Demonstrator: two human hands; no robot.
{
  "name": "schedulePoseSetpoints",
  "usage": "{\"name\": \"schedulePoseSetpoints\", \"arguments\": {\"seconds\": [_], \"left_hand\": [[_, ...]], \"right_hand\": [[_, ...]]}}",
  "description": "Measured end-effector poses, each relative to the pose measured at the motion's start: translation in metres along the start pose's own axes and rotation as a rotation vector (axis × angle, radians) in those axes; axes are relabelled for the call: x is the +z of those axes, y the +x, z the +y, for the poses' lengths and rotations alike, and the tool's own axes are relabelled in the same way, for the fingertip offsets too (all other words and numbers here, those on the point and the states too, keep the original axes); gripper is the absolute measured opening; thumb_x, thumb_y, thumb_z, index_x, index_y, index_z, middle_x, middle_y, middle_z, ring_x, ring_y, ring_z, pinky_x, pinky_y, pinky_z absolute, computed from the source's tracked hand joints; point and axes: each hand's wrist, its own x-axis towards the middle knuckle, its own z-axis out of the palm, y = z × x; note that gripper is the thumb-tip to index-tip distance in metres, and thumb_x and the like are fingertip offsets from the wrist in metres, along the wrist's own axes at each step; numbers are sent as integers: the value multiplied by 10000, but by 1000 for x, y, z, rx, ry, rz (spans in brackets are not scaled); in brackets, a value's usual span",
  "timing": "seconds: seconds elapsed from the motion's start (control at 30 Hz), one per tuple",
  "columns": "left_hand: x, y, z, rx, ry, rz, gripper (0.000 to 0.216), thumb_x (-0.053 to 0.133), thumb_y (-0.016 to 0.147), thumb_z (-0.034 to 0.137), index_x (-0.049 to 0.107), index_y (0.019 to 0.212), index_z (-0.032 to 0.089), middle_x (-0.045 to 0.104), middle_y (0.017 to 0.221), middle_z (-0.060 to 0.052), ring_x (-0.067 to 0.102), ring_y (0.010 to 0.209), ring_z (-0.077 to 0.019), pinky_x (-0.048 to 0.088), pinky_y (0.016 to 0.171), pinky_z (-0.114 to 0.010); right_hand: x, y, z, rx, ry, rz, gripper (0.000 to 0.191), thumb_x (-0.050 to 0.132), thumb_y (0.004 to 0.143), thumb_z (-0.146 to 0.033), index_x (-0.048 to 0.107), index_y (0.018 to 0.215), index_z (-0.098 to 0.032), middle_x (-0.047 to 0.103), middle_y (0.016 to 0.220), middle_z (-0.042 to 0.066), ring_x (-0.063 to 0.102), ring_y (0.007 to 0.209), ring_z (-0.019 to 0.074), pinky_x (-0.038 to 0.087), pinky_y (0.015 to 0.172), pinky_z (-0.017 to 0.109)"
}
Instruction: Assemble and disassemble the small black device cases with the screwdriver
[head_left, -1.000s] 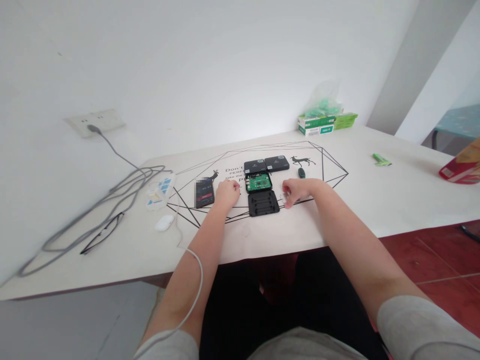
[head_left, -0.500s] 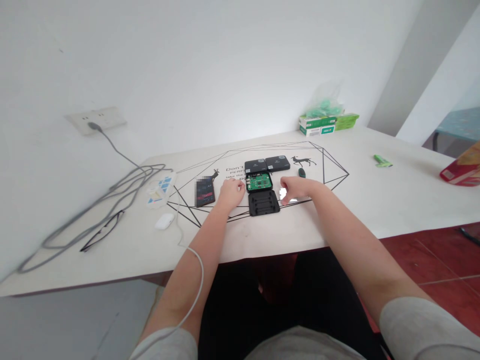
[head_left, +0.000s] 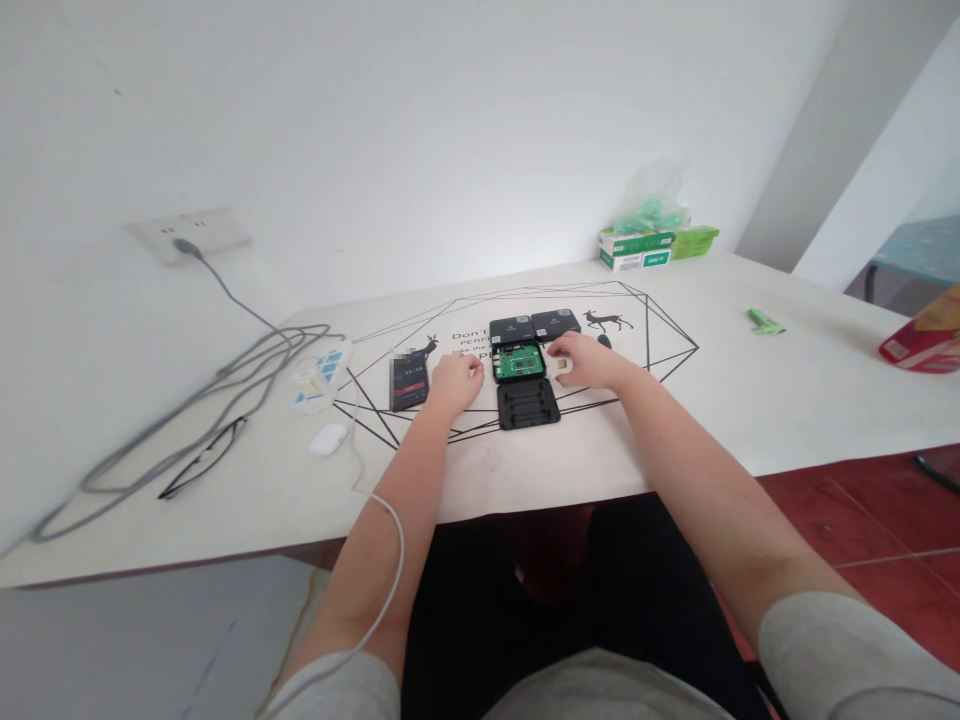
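An open black box with a green circuit board (head_left: pixel 519 362) in it lies on the table. Below it, touching or almost so, rests a ribbed black cover (head_left: pixel 528 405). Right of the board, my right hand (head_left: pixel 589 362) pinches a small pale, flat piece (head_left: pixel 559 367) with a tan patch, low by the box's edge. My left hand (head_left: pixel 456 385) rests on the table to the left of the box, its fingers curled together; whatever they may hold is hidden. Behind the board sit two closed black boxes (head_left: pixel 556 325), side by side.
A phone (head_left: pixel 409 382) lies left of my left hand. Further left are a white earphone case (head_left: pixel 328 440), a power strip (head_left: pixel 324 377), glasses (head_left: pixel 202 458) and a looped grey cable (head_left: pixel 217 375). Green boxes (head_left: pixel 636 250) stand against the wall; a red packet (head_left: pixel 926 345) is far right.
My right hand has moved up and left towards the circuit board with the pale flat piece, which has lost its bright glare. My left hand has shifted slightly left.
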Motion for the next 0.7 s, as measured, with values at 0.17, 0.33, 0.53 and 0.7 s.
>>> {"name": "schedulePoseSetpoints", "arguments": {"seconds": [0.17,0.33,0.53,0.7], "left_hand": [[-3,1,-7,-128,72,-17,231,588,930,211,805,1010,212,745,1117,-154,633,1104,-363,530,928,-474],[3,-1,-3,-86,106,-61,250,575,937,205,809,1026,204,737,1107,-164,626,1107,-363,535,926,-483],[6,-1,-8,-95,114,-20,226,603,908,186,810,995,212,714,1095,-171,599,1118,-375,532,915,-490],[6,-2,-11,-114,68,-25,245,593,906,170,817,992,220,693,1089,-172,584,1129,-382,530,917,-495]], "right_hand": [[9,-1,-17,-72,199,52,413,782,752,-260,682,1144,-176,733,1134,70,676,980,222,520,899,318],[25,-3,-43,-202,193,-105,368,794,743,-238,693,1090,-167,732,1069,64,658,928,204,493,852,293],[31,-2,-52,-260,153,-177,298,811,750,-256,717,1015,-156,700,974,48,599,803,170,450,738,265],[26,-3,-50,-233,97,-210,246,813,758,-259,743,975,-168,694,978,45,620,845,180,445,768,270]]}}
